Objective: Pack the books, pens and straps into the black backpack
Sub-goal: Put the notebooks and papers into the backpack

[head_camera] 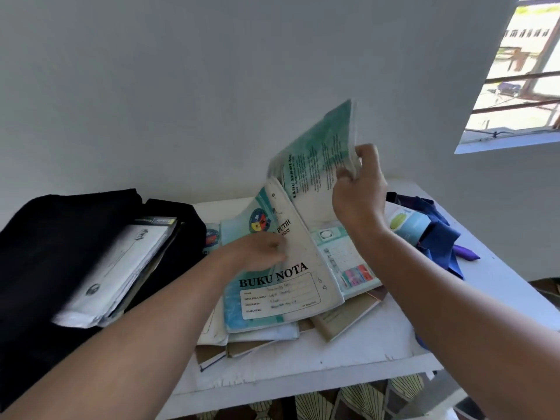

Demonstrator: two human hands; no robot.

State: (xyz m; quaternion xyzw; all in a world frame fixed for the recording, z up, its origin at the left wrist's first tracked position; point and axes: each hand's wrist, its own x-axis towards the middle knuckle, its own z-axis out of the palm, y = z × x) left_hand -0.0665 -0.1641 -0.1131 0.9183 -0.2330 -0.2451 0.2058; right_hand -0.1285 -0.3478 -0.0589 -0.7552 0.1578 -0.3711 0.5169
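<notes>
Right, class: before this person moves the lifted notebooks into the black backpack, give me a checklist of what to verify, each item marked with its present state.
1. Right hand grips the raised green-and-white notebook at its top edge: ok.
2. Left hand is on the turquoise "BUKU NOTA" notebook: ok, though how firmly it grips cannot be told.
3. Black fabric backpack is open, with white books already inside: ok.
4. Space left inside the backpack: cannot tell.
5. More books remain piled on the white table: not ok, still unpacked.
6. Blue fabric straps lie on the table: not ok. Pens: cannot tell.
</notes>
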